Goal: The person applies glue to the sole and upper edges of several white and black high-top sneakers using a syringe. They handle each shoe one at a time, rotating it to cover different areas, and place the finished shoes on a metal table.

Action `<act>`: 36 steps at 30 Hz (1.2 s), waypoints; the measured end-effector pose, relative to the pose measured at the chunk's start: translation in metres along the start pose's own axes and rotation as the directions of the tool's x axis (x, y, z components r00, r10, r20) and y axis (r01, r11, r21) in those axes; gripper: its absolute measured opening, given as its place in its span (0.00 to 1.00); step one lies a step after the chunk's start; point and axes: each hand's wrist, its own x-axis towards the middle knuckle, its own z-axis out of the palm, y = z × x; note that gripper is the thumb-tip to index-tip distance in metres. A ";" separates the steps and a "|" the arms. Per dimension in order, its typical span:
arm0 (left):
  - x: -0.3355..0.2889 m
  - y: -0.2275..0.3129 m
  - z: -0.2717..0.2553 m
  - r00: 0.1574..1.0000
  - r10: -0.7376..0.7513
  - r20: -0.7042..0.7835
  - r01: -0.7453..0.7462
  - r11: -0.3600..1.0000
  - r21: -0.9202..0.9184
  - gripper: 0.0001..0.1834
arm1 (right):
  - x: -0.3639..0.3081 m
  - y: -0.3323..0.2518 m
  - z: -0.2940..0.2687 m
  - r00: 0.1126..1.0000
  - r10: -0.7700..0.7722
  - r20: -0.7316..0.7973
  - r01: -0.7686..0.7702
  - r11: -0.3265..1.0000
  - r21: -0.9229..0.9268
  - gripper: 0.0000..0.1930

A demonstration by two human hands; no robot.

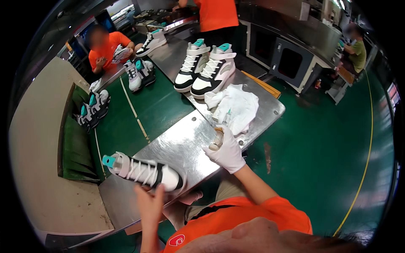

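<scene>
We see a shiny metal worktop [185,135] with one part close to us and another going away. On the right is a green floor [308,143] with a yellow line [366,168]. Past the left edge of the worktop is a green surface [168,105] with pale stripes and more shoes [137,76]. Farther off we see a grey cabinet [291,59] with dark windows, people in orange shirts [217,14], and a person in a green shirt [358,55].

Near the right edge of the worktop, a clear tube [227,118] with a green tip sits against a crumpled white cloth [244,105]. We cannot tell what is inside it. Behind the cloth stands a pair of high shoes [206,69], with teal bits poking out of their tops.

One white and black shoe [145,172] lies by the left edge of the near part, its toe toward the right. The bare left hand [149,202] is by its toe, fingers spread; we cannot tell if they touch it. The gloved right hand [228,152], well apart from that shoe, grips a small clear and brown thing [218,138].
</scene>
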 end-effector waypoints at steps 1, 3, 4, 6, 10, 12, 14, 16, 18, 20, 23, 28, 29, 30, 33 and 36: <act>-0.013 0.014 0.006 0.986 0.094 0.136 -0.078 0.990 -0.116 0.35 | 0.001 0.000 0.000 1.000 -0.002 -0.007 0.003 1.000 0.019 0.36; -0.019 0.050 -0.005 0.800 0.308 0.515 -0.302 0.948 -0.099 0.29 | 0.003 0.007 -0.005 0.996 0.077 0.049 -0.078 0.997 0.002 0.36; -0.012 0.052 -0.004 0.647 0.689 0.326 -0.700 0.706 -0.105 0.21 | 0.004 0.007 -0.008 0.990 0.118 0.082 -0.118 0.993 -0.004 0.36; 0.014 0.074 -0.024 0.545 0.835 0.081 -0.838 0.538 0.098 0.23 | 0.005 -0.005 -0.018 0.983 0.145 0.113 -0.148 0.989 0.018 0.37; 0.080 0.069 -0.057 0.730 0.683 0.019 -0.544 0.564 0.622 0.42 | 0.004 -0.015 -0.031 0.973 0.107 0.203 -0.104 0.994 -0.029 0.37; 0.104 0.059 -0.084 0.858 0.133 0.495 -0.327 0.886 0.329 0.44 | 0.002 -0.017 -0.034 0.947 0.043 0.317 -0.040 0.999 -0.017 0.37; 0.086 0.048 -0.087 0.787 0.416 0.456 -0.547 0.812 0.204 0.41 | 0.003 -0.023 -0.044 0.942 0.037 0.332 -0.028 0.999 -0.032 0.37; 0.061 0.035 -0.093 0.743 0.534 0.403 -0.632 0.758 0.161 0.39 | 0.007 -0.023 -0.049 0.966 -0.056 0.252 0.062 0.998 -0.018 0.39; 0.035 0.018 -0.074 0.639 0.724 0.261 -0.768 0.584 0.261 0.29 | 0.014 -0.020 -0.057 0.952 0.138 0.273 -0.107 0.987 -0.123 0.42; 0.011 0.000 -0.059 0.524 0.837 0.157 -0.808 0.431 0.402 0.22 | 0.017 -0.014 -0.062 0.946 0.128 0.298 -0.099 0.989 -0.110 0.42; -0.018 -0.027 -0.071 0.482 0.861 0.166 -0.819 0.374 0.436 0.16 | 0.016 -0.032 -0.071 0.874 0.216 0.436 -0.172 0.975 -0.139 0.29; -0.041 -0.048 -0.062 0.562 0.826 0.037 -0.762 0.500 0.412 0.13 | 0.016 -0.075 -0.063 0.591 0.109 0.799 -0.574 0.753 0.322 0.42; -0.046 -0.045 -0.062 0.618 0.786 -0.012 -0.722 0.573 0.387 0.14 | 0.017 -0.075 -0.053 0.529 -0.003 0.849 -0.605 0.700 0.379 0.44; -0.048 -0.042 -0.061 0.665 0.745 -0.057 -0.683 0.637 0.358 0.14 | 0.019 -0.073 -0.042 0.471 -0.118 0.874 -0.639 0.637 0.431 0.45; -0.043 -0.049 -0.056 0.695 0.711 -0.106 -0.621 0.668 0.410 0.13 | 0.017 -0.083 -0.007 0.402 -0.189 0.896 -0.761 0.474 0.442 0.51; -0.043 -0.052 -0.056 0.691 0.718 -0.086 -0.624 0.653 0.429 0.15 | 0.011 -0.093 0.028 0.377 -0.112 0.919 -0.835 0.387 0.390 0.55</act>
